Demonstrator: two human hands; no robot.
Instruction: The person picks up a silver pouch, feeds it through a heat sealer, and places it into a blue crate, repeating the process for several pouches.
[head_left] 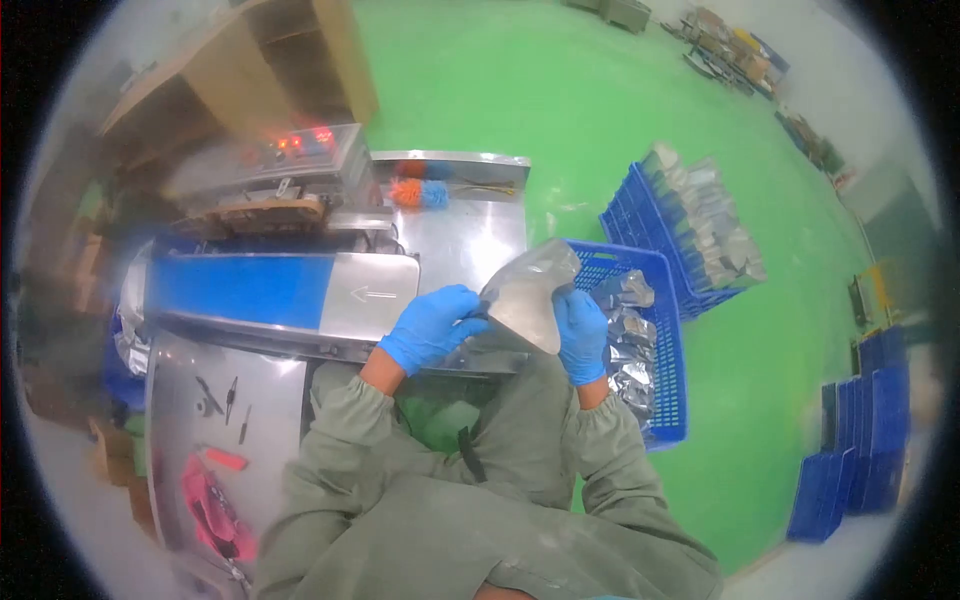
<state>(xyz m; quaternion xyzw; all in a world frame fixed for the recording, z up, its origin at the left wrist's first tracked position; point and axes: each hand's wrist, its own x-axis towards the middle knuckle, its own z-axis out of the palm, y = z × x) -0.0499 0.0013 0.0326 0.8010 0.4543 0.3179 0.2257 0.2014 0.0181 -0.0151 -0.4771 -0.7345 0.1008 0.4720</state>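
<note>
Head view. The left hand (432, 327) and right hand (581, 335), both in blue gloves, are closed on the two sides of one silver pouch (530, 293). They hold it up just right of the machine's blue belt (240, 290). The left fingers pinch its near-left edge and the right hand grips its right edge.

Progress, as judged: this pouch is in hand and not yet set down, and the belt carries nothing. The near crate (672, 400) on the right holds loose pouches (628, 345) lying in a heap. The far crate (640, 215) holds more pouches (705, 225), standing in rows. Which lot is finished cannot be told.

Materials: the pouch is glossy, crinkled foil, flat and roughly rectangular, with one corner bent. The crates are blue plastic lattice. The table (470, 225) is brushed steel, and the belt is smooth and matte. The floor (600, 100) is an even green. Small hand tools (225, 400) lie near left.
</note>
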